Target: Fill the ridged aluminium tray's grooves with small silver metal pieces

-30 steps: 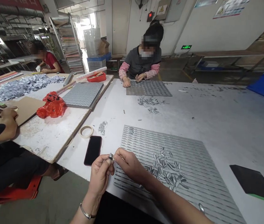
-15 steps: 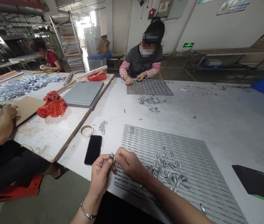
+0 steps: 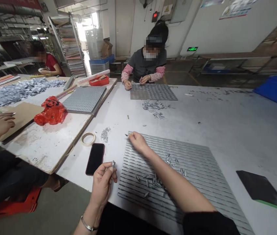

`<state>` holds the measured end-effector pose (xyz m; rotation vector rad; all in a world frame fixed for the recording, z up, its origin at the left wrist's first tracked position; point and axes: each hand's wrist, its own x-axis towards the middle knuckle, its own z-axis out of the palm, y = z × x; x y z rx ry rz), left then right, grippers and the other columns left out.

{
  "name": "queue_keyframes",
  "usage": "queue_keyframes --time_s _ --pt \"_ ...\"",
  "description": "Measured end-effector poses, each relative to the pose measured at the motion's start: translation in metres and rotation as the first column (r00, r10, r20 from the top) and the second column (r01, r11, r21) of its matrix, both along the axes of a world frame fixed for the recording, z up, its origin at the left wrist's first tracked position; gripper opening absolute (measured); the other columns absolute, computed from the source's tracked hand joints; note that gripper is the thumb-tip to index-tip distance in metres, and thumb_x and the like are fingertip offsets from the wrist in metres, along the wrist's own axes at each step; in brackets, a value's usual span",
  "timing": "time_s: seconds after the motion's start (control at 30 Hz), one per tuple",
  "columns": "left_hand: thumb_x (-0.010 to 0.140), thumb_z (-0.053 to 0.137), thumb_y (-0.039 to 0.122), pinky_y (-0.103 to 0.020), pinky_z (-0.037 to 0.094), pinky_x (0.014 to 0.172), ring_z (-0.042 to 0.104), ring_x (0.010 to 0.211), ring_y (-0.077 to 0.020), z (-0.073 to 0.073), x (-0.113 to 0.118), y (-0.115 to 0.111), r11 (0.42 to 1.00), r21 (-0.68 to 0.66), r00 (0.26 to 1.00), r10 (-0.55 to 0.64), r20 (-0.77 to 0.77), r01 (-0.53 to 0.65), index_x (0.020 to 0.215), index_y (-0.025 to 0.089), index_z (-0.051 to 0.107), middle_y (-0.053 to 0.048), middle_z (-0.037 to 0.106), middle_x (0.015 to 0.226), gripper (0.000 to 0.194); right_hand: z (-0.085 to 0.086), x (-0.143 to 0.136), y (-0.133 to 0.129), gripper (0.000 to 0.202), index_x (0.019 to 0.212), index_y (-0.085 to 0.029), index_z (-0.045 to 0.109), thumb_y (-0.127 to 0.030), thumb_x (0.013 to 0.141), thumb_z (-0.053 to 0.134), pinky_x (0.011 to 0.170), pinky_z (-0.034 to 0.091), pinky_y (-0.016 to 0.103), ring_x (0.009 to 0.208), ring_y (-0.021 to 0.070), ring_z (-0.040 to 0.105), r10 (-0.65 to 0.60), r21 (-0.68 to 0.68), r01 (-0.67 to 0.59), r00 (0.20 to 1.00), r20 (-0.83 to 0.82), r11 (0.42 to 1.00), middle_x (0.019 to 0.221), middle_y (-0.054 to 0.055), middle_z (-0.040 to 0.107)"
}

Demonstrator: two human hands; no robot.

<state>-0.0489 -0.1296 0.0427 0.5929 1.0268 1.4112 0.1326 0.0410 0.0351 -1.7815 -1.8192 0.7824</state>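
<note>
Head view: left hand (image 3: pixel 104 178) is raised near the front left corner of a ribbed grey sheet (image 3: pixel 197 163), its thumb and index finger closed on a small silvery oval piece (image 3: pixel 113 164) standing roughly upright. Right hand (image 3: pixel 138 142) is at the sheet's far left corner, fingertips drawn together on a small dark item (image 3: pixel 126 134) that projects to the left; its exact nature cannot be told. Whether the right hand touches the sheet cannot be determined. The sheet lies flat on a white table (image 3: pixel 216 124). Loose silvery pieces (image 3: pixel 150 181) are scattered on its ribs, part of them hidden beneath the right forearm. A black phone (image 3: pixel 95 159) lies just beside the left hand; a tape roll (image 3: pixel 88 144) lies by the phone's far end, with a small heap of grey bits (image 3: pixel 105 134) to its right. A black pad (image 3: pixel 262 189) with a green edge lies right of the sheet, apart from it. Opposite, a co-worker in pink sleeves (image 3: pixel 160 73) works at a second sheet (image 3: pixel 163 92), a pile of similar pieces (image 3: pixel 153 106) lying on its near side.
</note>
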Motion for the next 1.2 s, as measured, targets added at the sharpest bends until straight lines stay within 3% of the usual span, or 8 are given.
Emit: queue_keyframes --time_s 0.17,0.33,0.57,0.73,0.83,0.97,1.13,1.2 --pt "0.064 0.092 0.031 -0.020 0.042 0.055 0.052 0.055 -0.0072 -0.003 0.006 0.019 0.994 -0.103 0.995 -0.037 0.094 0.047 0.089 0.013 0.073 0.000 0.064 0.063 0.036 -0.003 0.072 0.070 0.033 0.118 -0.005 0.064 -0.013 0.100 0.038 0.082 0.041 0.033 0.100 0.0259 0.064 -0.226 -0.004 0.232 0.953 0.203 0.973 0.110 0.024 0.070" --pt "0.056 0.096 0.027 -0.018 0.048 0.057 0.054 0.059 -0.0067 0.005 0.021 0.040 0.967 -0.170 0.977 -0.168 0.129 0.189 0.088 0.012 0.075 -0.002 0.066 0.068 0.041 0.004 0.131 0.077 0.034 0.127 -0.011 0.065 -0.018 0.097 0.050 0.097 0.041 0.034 0.117 0.0271 0.058 -0.261 0.040 0.261 0.919 0.295 0.965 0.127 0.020 0.066" --pt "0.057 0.097 0.024 -0.017 0.054 0.060 0.058 0.062 -0.0069 0.012 0.039 0.049 0.896 -0.257 0.932 -0.342 0.117 0.361 0.089 0.011 0.075 -0.003 0.069 0.077 0.041 0.017 0.232 -0.041 0.049 0.142 -0.012 0.054 -0.034 0.100 0.042 0.112 0.035 0.043 0.133 0.0327 0.046 -0.403 0.236 0.333 0.820 0.406 0.913 0.144 0.018 0.053" --pt "0.058 0.096 0.024 -0.015 0.053 0.056 0.057 0.059 -0.0062 0.017 0.069 0.041 0.836 -0.274 0.880 -0.458 0.126 0.475 0.086 0.011 0.074 -0.003 0.069 0.074 0.038 0.000 0.293 -0.123 0.056 0.140 -0.014 0.054 -0.052 0.101 0.041 0.105 0.037 0.056 0.133 0.0409 0.042 -0.494 -0.018 0.664 0.574 0.653 0.747 0.145 0.025 0.046" --pt "0.056 0.097 0.025 -0.015 0.052 0.053 0.056 0.057 -0.0056 0.021 0.089 0.033 0.812 -0.291 0.861 -0.493 0.122 0.506 0.083 0.010 0.074 -0.003 0.068 0.072 0.039 -0.009 0.310 -0.138 0.055 0.140 -0.019 0.055 -0.054 0.101 0.040 0.102 0.039 0.054 0.131 0.0396 0.043 -0.453 -0.116 0.677 0.600 0.659 0.727 0.143 0.023 0.046" --pt "0.052 0.097 0.023 -0.014 0.049 0.050 0.055 0.055 -0.0046 0.023 0.103 0.025 0.811 -0.302 0.862 -0.499 0.091 0.501 0.082 0.009 0.074 -0.003 0.069 0.070 0.040 -0.016 0.326 -0.147 0.057 0.151 -0.029 0.042 -0.052 0.099 0.044 0.101 0.039 0.054 0.129 0.0393 0.044 -0.543 -0.017 0.692 0.582 0.605 0.721 0.149 0.020 0.042" --pt "0.054 0.096 0.023 -0.016 0.048 0.049 0.056 0.054 -0.0056 0.019 0.107 0.021 0.815 -0.311 0.865 -0.499 0.049 0.488 0.085 0.010 0.074 -0.003 0.070 0.070 0.040 -0.022 0.341 -0.162 0.064 0.153 -0.018 0.039 -0.048 0.097 0.043 0.103 0.040 0.058 0.132 0.0448 0.042 -0.681 -0.003 0.781 0.546 0.488 0.624 0.157 0.023 0.033" --pt "0.055 0.095 0.025 -0.017 0.047 0.050 0.056 0.054 -0.0062 0.019 0.109 0.020 0.823 -0.295 0.865 -0.502 0.019 0.485 0.085 0.010 0.073 -0.003 0.070 0.069 0.039 -0.019 0.330 -0.168 0.062 0.151 -0.013 0.044 -0.043 0.097 0.043 0.105 0.040 0.058 0.131 0.0441 0.046 -0.712 0.041 0.766 0.574 0.404 0.641 0.156 0.025 0.035"
